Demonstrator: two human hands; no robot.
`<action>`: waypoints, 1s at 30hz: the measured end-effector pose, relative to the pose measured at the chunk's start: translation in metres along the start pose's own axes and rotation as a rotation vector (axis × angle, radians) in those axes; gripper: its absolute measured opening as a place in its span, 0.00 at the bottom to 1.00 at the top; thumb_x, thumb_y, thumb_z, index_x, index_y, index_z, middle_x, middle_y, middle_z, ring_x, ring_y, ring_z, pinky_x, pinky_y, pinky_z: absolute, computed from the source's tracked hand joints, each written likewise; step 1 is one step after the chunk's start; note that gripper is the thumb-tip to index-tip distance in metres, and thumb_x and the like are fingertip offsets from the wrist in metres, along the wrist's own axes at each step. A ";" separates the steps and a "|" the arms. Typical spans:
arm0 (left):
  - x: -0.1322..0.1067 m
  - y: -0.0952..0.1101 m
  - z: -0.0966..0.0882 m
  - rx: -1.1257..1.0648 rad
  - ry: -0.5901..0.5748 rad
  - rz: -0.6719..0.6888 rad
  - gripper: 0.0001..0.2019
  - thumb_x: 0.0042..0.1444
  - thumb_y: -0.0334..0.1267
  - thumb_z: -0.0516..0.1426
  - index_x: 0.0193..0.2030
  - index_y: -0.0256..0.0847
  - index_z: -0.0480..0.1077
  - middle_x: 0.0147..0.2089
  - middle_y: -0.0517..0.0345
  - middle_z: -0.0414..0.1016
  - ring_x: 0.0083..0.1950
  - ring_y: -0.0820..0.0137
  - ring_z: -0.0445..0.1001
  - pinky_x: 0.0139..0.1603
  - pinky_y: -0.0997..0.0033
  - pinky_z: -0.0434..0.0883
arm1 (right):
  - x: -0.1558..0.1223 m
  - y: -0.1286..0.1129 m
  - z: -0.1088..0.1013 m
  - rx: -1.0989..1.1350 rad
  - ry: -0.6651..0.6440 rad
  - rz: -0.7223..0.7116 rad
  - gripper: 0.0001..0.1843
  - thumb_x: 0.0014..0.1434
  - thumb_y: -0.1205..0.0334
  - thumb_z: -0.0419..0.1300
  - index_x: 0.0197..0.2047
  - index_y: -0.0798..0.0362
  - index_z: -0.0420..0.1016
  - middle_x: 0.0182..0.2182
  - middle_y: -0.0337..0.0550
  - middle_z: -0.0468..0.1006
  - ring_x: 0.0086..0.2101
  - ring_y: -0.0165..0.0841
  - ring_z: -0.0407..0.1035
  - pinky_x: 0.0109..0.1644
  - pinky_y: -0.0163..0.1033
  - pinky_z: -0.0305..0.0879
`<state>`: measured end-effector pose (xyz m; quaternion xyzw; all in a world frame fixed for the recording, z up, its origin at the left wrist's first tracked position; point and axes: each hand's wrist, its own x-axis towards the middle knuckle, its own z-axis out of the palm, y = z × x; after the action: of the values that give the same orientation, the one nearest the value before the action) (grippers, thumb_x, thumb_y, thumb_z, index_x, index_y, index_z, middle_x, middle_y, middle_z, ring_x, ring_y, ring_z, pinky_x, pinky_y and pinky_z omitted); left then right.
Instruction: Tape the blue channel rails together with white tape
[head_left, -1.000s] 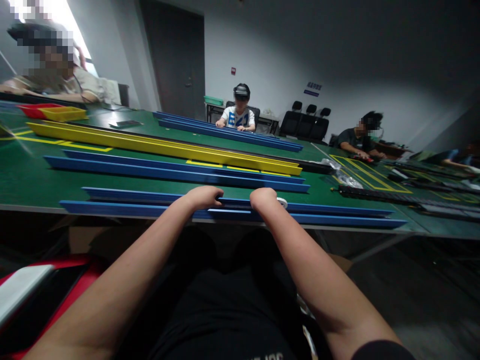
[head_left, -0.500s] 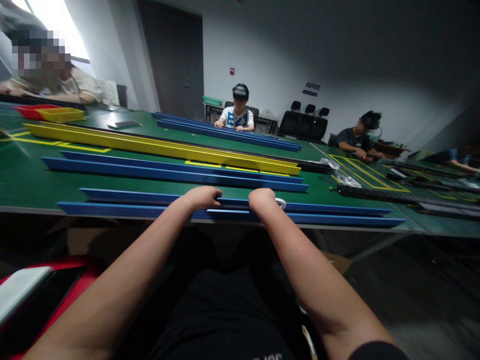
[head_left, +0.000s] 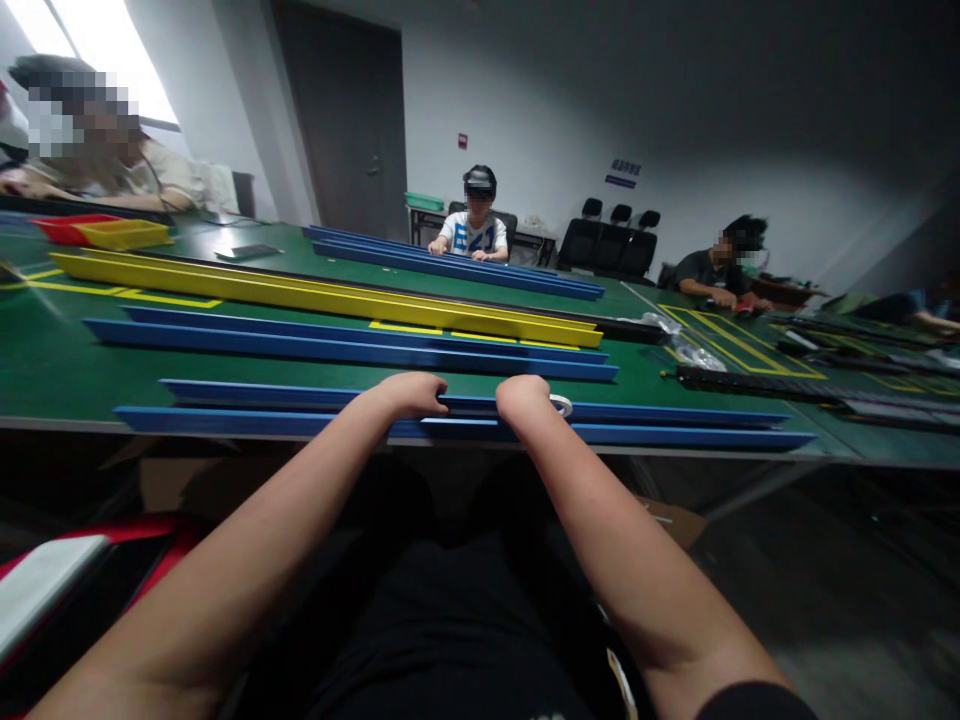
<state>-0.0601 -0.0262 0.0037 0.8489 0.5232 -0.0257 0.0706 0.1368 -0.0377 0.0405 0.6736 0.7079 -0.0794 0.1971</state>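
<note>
A long blue channel strip [head_left: 660,435] lies along the front table edge, its back wall rising behind its front one. My left hand [head_left: 417,393] is closed over the channel, fingers curled down inside; whatever they pinch is hidden. Just to the right, my right hand [head_left: 523,397] bends down over the same channel with its fingers mostly out of sight. A white ring like a roll of tape [head_left: 561,405] sticks out at its right side, seemingly held. Between the hands, a thin pale line [head_left: 457,421] runs along the front wall's top edge.
Behind lie another blue channel [head_left: 337,345], a yellow channel [head_left: 300,290] with a black strip, and further blue strips [head_left: 450,268]. Red [head_left: 64,230] and yellow trays [head_left: 124,235] stand at left. Plastic wrap [head_left: 694,355] and black strips lie right. Several people sit around the table.
Both hands stay almost in place over the channel; the left shifts very slightly right. The person at the far left has raised their head a little.
</note>
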 end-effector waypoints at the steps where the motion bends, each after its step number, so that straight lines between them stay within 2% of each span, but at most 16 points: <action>1: 0.001 0.003 0.000 0.005 -0.006 -0.007 0.18 0.50 0.55 0.54 0.39 0.46 0.74 0.38 0.53 0.80 0.36 0.62 0.75 0.31 0.69 0.65 | 0.000 0.000 0.000 -0.009 0.001 0.010 0.18 0.45 0.71 0.69 0.42 0.60 0.83 0.49 0.62 0.78 0.52 0.52 0.71 0.51 0.49 0.71; 8: 0.017 0.032 -0.002 0.006 -0.019 0.062 0.17 0.50 0.54 0.55 0.39 0.45 0.75 0.40 0.50 0.80 0.39 0.62 0.76 0.35 0.69 0.67 | 0.001 0.001 0.003 -0.005 0.017 0.049 0.19 0.50 0.67 0.67 0.48 0.57 0.81 0.52 0.60 0.76 0.54 0.49 0.70 0.52 0.47 0.71; 13: 0.033 0.057 -0.001 0.020 -0.017 0.078 0.19 0.50 0.55 0.56 0.40 0.44 0.76 0.42 0.48 0.81 0.42 0.59 0.77 0.39 0.66 0.69 | 0.003 0.000 0.005 0.017 0.029 0.068 0.21 0.53 0.67 0.65 0.52 0.55 0.79 0.56 0.58 0.73 0.56 0.48 0.67 0.53 0.48 0.70; 17: 0.043 0.071 0.001 -0.020 -0.012 0.102 0.21 0.50 0.57 0.56 0.42 0.46 0.77 0.44 0.50 0.81 0.43 0.61 0.77 0.40 0.68 0.69 | 0.006 0.001 0.007 0.033 0.045 0.091 0.21 0.56 0.68 0.62 0.54 0.55 0.78 0.57 0.57 0.73 0.57 0.48 0.66 0.53 0.49 0.69; 21: 0.045 0.075 0.003 -0.081 -0.027 0.111 0.21 0.50 0.57 0.56 0.45 0.47 0.77 0.44 0.52 0.81 0.43 0.61 0.77 0.39 0.69 0.70 | 0.006 0.001 0.009 0.036 0.061 0.091 0.20 0.57 0.68 0.61 0.54 0.55 0.78 0.56 0.59 0.73 0.57 0.47 0.67 0.53 0.47 0.70; 30: 0.036 0.069 0.011 -0.010 0.095 0.143 0.21 0.53 0.57 0.52 0.42 0.45 0.75 0.43 0.48 0.81 0.42 0.57 0.78 0.36 0.65 0.70 | -0.008 0.002 0.012 0.034 0.084 0.069 0.18 0.59 0.68 0.58 0.52 0.55 0.79 0.54 0.58 0.75 0.54 0.45 0.70 0.53 0.47 0.70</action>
<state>0.0177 -0.0268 -0.0048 0.8840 0.4641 0.0222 0.0515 0.1414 -0.0498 0.0333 0.7035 0.6905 -0.0562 0.1585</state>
